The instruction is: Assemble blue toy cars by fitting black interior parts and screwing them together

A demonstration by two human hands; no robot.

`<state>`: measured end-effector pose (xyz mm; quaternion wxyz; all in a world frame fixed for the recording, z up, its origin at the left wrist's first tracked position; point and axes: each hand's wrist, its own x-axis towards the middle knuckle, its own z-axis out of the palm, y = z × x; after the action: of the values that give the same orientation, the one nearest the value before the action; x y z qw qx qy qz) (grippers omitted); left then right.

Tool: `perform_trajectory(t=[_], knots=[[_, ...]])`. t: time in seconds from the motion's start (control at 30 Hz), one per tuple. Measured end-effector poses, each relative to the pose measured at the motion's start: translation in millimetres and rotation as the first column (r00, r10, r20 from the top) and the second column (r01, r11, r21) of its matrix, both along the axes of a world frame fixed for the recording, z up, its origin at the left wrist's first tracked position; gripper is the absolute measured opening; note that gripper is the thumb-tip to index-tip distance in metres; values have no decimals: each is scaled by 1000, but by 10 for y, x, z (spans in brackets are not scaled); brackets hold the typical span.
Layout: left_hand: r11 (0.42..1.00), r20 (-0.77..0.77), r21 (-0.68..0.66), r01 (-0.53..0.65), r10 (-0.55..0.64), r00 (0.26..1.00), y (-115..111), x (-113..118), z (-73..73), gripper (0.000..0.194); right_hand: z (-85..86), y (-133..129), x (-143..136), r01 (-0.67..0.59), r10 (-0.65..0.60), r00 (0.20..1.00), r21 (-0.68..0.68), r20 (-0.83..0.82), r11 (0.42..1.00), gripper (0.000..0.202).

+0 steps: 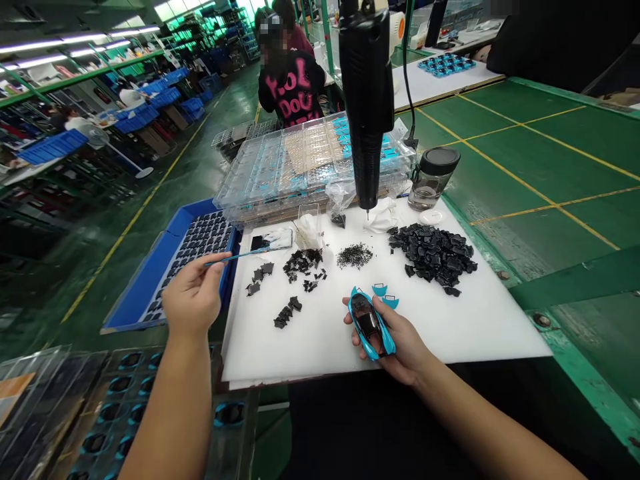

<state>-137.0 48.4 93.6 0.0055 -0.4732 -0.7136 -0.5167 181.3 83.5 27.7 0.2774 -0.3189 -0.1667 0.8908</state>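
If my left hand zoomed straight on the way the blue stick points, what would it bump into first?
Probably the flat black-and-white thing: the stick in your left hand points right at it. Your hand might pass above it, though; the height is hard to tell.

Turquoise-and-black toy car (369, 323), white work board (330, 340), blue crate (150, 287), green floor (530, 147) with yellow lines.

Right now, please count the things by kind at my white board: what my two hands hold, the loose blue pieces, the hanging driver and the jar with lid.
Toy car shell in right hand: 1
Thin stick in left hand: 1
Loose blue pieces: 2
Hanging driver: 1
Lidded jar: 1
Total: 6
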Motion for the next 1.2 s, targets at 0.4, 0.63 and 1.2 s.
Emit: perform_trajectory(t=[0.4, 0.63, 1.2], knots=[[835, 168, 550, -8, -101, 981, -387, 631, 25, 21, -204, -55, -115, -2, 8, 999, 107, -49, 994, 49], [834, -13, 501, 230, -258, 966, -429, 876, -37, 9, -234, -38, -97, -33, 40, 997, 95, -73, 995, 51], [842, -54, 437, 317, -327, 944, -354, 1005, -77, 11, -209, -40, -79, -85, 90, 995, 136, -31, 987, 51]])
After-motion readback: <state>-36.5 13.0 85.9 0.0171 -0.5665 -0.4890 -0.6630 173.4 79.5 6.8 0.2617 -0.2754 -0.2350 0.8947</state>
